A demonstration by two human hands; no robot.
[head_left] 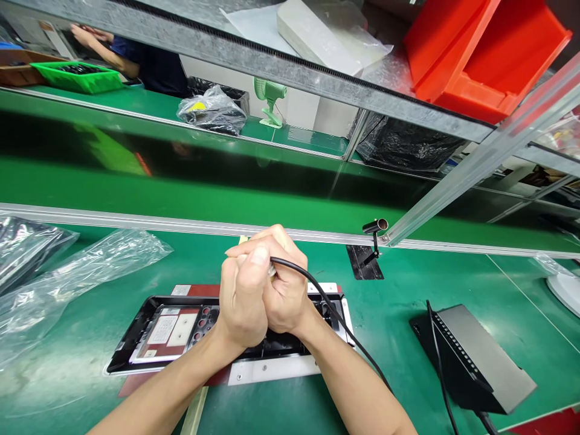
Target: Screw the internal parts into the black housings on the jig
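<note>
Green table [408, 302], orange-red bins [480, 54] — black cable [335, 317], black frame [136, 338].

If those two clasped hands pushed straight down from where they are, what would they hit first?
Most likely the black tray lying right under them. The left hand and right hand grip a corded tool above it; the gap is unclear.

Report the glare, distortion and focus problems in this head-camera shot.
Head view: even overhead light, with a glossy dark reflection band across the green conveyor belt; wide-angle bending bows the aluminium rail and overhead shelf; clear plastic bags throw white glints; the clasped left hand and right hand are sharp, gripping a corded tool over the black panel.
</note>
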